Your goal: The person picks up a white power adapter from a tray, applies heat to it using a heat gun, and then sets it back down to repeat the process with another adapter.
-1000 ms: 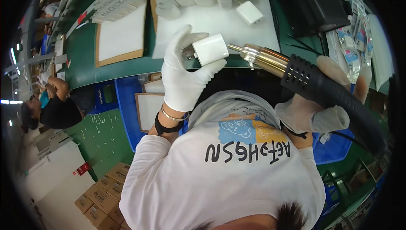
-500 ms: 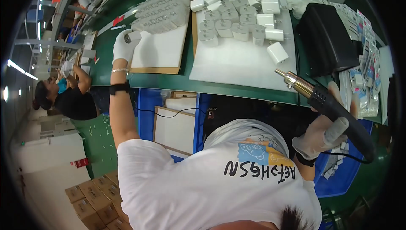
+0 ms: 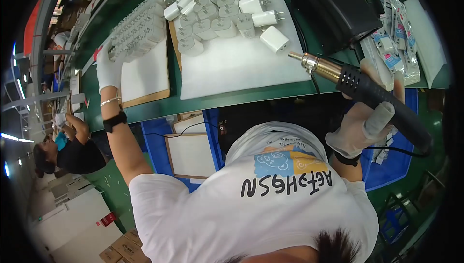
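Tool (image 3: 369,89) near charger (image 3: 274,39), upper centre
Your right hand (image 3: 356,127) wraps the tool; drift could knock the charger. Left hand (image 3: 109,69): can't tell its hold.

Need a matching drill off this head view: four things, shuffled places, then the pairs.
Things
1. black-handled tool
2. left hand
3. black box
4. blue bins

Places
A. past the near edge of the table
B. right of the white sheet
C. in the right hand
D. at the rows of chargers

Pairs: 1-C, 2-D, 3-B, 4-A
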The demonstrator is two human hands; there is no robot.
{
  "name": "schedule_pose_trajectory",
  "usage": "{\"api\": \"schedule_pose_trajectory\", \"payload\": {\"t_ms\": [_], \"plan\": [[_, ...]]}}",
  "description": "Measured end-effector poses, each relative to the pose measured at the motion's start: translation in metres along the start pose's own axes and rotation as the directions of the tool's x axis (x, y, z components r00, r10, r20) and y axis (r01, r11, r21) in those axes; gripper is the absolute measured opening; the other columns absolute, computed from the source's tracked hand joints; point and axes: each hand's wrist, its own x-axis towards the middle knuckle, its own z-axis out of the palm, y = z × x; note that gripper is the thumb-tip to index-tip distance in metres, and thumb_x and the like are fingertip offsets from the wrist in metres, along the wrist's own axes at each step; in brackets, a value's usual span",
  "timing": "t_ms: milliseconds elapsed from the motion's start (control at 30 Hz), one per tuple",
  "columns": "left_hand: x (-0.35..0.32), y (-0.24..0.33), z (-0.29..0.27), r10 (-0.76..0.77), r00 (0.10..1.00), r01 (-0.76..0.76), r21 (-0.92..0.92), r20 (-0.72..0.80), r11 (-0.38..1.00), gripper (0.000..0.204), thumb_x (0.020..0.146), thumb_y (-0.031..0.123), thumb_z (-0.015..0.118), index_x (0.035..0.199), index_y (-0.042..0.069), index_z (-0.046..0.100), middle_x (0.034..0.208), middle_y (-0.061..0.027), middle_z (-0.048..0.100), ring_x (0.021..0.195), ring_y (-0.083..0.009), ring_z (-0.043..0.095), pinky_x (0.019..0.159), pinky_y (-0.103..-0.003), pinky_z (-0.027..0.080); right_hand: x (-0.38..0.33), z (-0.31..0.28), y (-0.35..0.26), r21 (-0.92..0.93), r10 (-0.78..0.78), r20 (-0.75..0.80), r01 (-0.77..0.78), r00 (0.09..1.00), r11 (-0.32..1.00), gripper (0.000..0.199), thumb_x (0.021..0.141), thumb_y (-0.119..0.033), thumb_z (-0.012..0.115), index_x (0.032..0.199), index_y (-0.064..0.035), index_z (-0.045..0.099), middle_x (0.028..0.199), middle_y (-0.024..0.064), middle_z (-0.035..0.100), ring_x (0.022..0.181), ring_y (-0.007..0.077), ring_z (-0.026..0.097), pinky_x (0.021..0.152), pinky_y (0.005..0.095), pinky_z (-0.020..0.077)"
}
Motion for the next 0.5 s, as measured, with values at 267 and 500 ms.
{"api": "schedule_pose_trajectory", "payload": {"t_ms": [267,500], "plan": [[-0.041,0.218,-0.008,-0.172,0.957,0.210,-0.149,0.233,0.966,0.055,0.074,0.040,0.074,0.113,0.004,0.058,0.090,-0.0157,0.066,0.081,-0.0261,0.064,0.073,-0.034,0.050,-0.004,-0.005,0.003,0.079,0.056,0.118,-0.066,0.991,0.995,0.065,0.089,-0.053,0.052,0.130,-0.0045,0.038,0.098,0.0281,0.064,0.072,0.0234,0.065,0.059,0.0268,0.0540],[-0.075,0.205,0.011,-0.147,0.968,0.203,-0.289,0.202,0.936,0.052,0.075,0.032,0.074,0.115,0.004,0.056,0.094,-0.0170,0.065,0.083,-0.0306,0.063,0.074,-0.037,0.050,-0.001,-0.013,0.012,0.060,-0.030,0.014,0.029,0.999,0.998,0.060,0.089,-0.053,0.052,0.127,-0.0073,0.042,0.099,0.0271,0.064,0.067,0.0178,0.060,0.061,0.0261,0.0511]]}}
